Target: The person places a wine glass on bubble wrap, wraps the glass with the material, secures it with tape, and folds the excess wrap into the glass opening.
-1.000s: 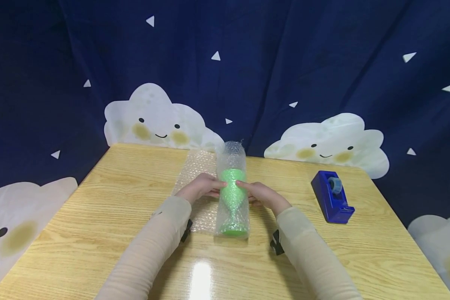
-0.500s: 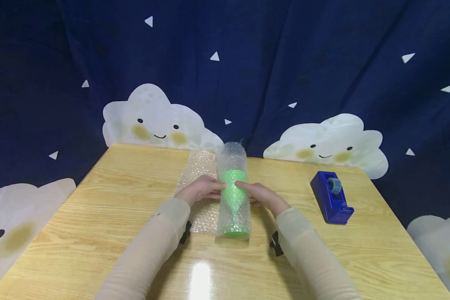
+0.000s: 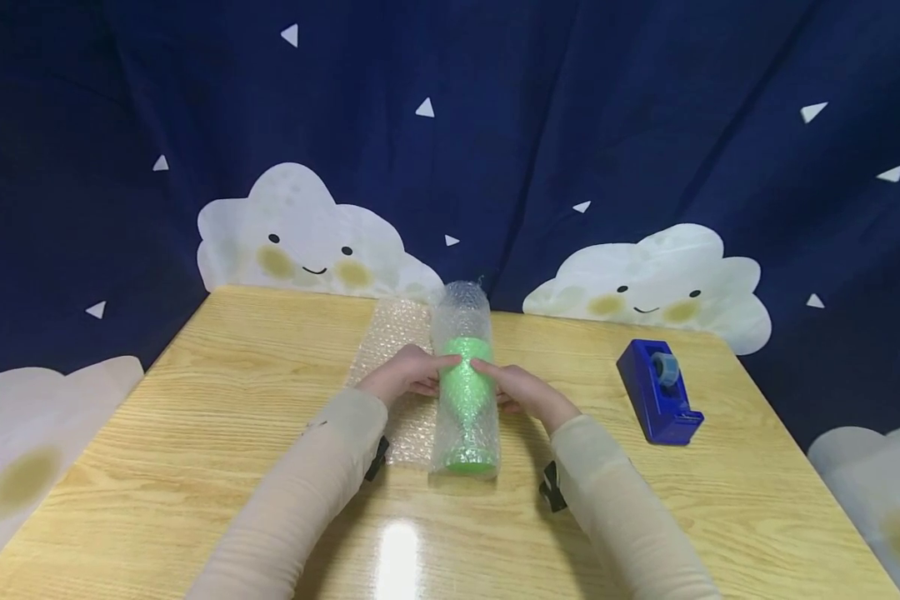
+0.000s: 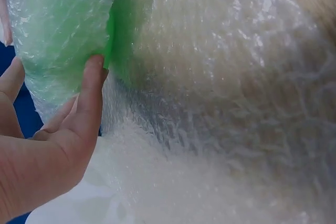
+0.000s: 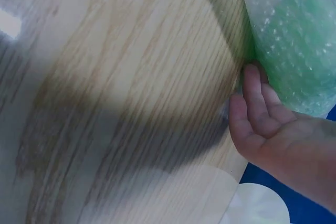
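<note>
A green goblet (image 3: 467, 392), seen through the plastic, lies rolled in bubble wrap (image 3: 462, 312) in the middle of the table, its foot nearest me. From the left side my left hand (image 3: 407, 372) grips the roll, thumb on top and the other fingers low at its side. My right hand (image 3: 531, 393) holds the opposite side the same way, its thumb tip close to the left one. In the left wrist view the left fingers (image 4: 92, 90) lie against the wrapped goblet. The right fingers (image 5: 252, 100) reach beneath the roll in the right wrist view.
A flat, unrolled length of bubble wrap (image 3: 408, 433) stretches left from the roll, under my left hand. At the right of the wooden table (image 3: 217, 400) stands a blue tape dispenser (image 3: 656, 396). A dark blue curtain (image 3: 495, 125) with clouds hangs behind.
My left thumb has slid slightly right across the top of the roll, nearer to the right thumb. The right hand's grip and the roll look nearly unchanged.
</note>
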`<action>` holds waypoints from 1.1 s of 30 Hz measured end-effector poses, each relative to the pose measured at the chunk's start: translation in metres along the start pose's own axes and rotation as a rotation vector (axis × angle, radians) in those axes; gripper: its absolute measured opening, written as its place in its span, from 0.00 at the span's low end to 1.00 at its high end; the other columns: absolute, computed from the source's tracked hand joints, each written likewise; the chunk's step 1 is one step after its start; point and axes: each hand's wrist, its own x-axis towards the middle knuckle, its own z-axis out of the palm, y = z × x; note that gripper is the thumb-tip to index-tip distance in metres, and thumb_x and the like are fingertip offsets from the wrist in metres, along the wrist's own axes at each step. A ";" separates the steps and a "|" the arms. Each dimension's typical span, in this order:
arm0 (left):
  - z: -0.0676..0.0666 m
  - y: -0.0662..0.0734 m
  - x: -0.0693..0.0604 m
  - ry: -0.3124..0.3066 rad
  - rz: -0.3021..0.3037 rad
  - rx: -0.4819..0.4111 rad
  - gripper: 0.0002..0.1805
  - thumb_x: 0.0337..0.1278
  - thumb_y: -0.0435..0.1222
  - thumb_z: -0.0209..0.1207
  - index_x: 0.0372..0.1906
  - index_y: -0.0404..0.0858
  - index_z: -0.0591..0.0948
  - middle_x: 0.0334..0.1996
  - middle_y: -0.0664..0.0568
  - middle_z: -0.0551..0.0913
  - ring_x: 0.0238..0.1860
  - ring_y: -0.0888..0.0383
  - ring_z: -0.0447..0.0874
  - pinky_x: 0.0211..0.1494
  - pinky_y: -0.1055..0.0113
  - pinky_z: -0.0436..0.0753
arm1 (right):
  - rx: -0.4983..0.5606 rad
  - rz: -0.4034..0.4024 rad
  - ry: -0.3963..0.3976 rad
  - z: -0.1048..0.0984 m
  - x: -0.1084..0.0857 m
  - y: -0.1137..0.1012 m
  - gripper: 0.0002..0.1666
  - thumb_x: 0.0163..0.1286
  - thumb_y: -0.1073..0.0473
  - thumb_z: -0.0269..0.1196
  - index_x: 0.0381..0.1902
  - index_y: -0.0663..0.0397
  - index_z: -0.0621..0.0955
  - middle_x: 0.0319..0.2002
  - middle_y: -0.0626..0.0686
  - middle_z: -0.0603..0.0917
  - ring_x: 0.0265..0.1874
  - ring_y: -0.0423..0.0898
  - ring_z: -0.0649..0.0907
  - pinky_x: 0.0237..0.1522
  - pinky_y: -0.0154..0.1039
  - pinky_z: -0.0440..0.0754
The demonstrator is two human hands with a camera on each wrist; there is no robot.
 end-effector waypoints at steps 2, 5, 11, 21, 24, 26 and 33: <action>-0.001 -0.001 0.000 -0.002 0.002 0.015 0.33 0.54 0.48 0.62 0.51 0.21 0.73 0.41 0.36 0.83 0.26 0.58 0.79 0.48 0.60 0.84 | 0.014 -0.011 -0.017 -0.001 0.000 0.002 0.43 0.70 0.31 0.40 0.61 0.62 0.71 0.56 0.63 0.78 0.58 0.56 0.76 0.61 0.52 0.71; -0.003 -0.004 0.001 -0.009 -0.003 0.026 0.32 0.55 0.49 0.61 0.51 0.23 0.74 0.45 0.36 0.83 0.27 0.58 0.80 0.47 0.61 0.84 | 0.024 -0.006 -0.025 -0.003 -0.001 0.002 0.44 0.71 0.32 0.35 0.65 0.64 0.66 0.59 0.66 0.75 0.59 0.58 0.74 0.62 0.53 0.70; -0.007 -0.011 0.008 -0.029 -0.028 0.043 0.33 0.56 0.52 0.60 0.53 0.26 0.75 0.49 0.38 0.82 0.40 0.53 0.83 0.51 0.62 0.82 | -0.009 0.003 -0.026 -0.002 -0.002 0.000 0.42 0.73 0.34 0.34 0.65 0.65 0.66 0.59 0.67 0.74 0.60 0.59 0.74 0.62 0.53 0.70; -0.008 -0.014 0.011 -0.059 -0.058 -0.093 0.32 0.58 0.46 0.59 0.57 0.25 0.70 0.47 0.39 0.81 0.40 0.55 0.81 0.54 0.64 0.80 | -0.050 -0.005 -0.016 0.002 -0.004 -0.003 0.43 0.74 0.36 0.32 0.63 0.68 0.67 0.57 0.67 0.76 0.58 0.59 0.75 0.60 0.52 0.73; -0.008 -0.016 0.013 -0.062 -0.066 -0.135 0.29 0.58 0.44 0.60 0.55 0.25 0.72 0.40 0.45 0.82 0.33 0.60 0.78 0.51 0.66 0.82 | -0.044 0.008 -0.013 0.002 -0.004 -0.003 0.43 0.74 0.36 0.33 0.64 0.69 0.66 0.58 0.67 0.75 0.59 0.59 0.74 0.61 0.53 0.71; -0.008 -0.017 0.014 -0.065 -0.072 -0.157 0.28 0.58 0.43 0.60 0.55 0.26 0.72 0.42 0.44 0.81 0.33 0.60 0.78 0.51 0.67 0.82 | -0.049 0.009 -0.018 0.002 -0.004 -0.002 0.43 0.74 0.36 0.34 0.64 0.70 0.65 0.59 0.68 0.74 0.60 0.60 0.74 0.61 0.53 0.71; -0.009 -0.021 0.016 -0.100 -0.058 -0.202 0.28 0.60 0.42 0.59 0.58 0.26 0.71 0.55 0.37 0.77 0.43 0.56 0.81 0.55 0.65 0.80 | -0.029 0.000 -0.037 0.000 -0.004 -0.001 0.44 0.72 0.35 0.37 0.63 0.70 0.66 0.58 0.68 0.74 0.59 0.59 0.75 0.63 0.53 0.70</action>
